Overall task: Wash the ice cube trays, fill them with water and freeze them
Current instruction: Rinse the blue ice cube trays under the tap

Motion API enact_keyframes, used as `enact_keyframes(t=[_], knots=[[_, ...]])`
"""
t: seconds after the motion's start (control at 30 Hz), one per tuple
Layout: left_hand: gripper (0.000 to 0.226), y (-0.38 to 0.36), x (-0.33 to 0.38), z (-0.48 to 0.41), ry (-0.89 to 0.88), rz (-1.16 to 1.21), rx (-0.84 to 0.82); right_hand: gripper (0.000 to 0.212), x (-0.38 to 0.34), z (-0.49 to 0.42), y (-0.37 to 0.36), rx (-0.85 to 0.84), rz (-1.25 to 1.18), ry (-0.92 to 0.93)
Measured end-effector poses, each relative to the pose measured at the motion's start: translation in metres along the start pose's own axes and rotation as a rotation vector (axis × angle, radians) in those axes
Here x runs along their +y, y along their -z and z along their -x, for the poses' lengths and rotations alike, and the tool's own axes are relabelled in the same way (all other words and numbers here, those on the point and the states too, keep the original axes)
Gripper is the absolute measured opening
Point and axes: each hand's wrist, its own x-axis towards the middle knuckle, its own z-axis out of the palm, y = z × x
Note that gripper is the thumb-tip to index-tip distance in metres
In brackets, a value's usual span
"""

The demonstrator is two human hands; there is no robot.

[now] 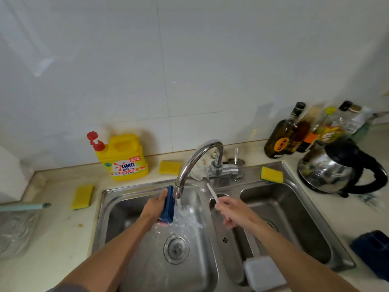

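While left hand grips blue ice cube tray on edge under faucet, long axis far-to-near, right hand clasps sponge brush just right of it.

**Blue, yellow and steel**

The blue plastic ice cube tray stands out against the silver-grey double steel sink. The yellow plastic detergent jug has a red cap. A yellow rectangular sponge lies on the cream stone counter. The slim plastic handle is white.
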Motion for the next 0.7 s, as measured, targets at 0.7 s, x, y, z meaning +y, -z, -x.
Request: enact_keyframes(t=[0.7], knots=[[0.03,-0.066,0.008,-0.007,0.122,0.702,0.011,0.073,0.14,0.084,0.056,-0.132,1.094,-0.005]])
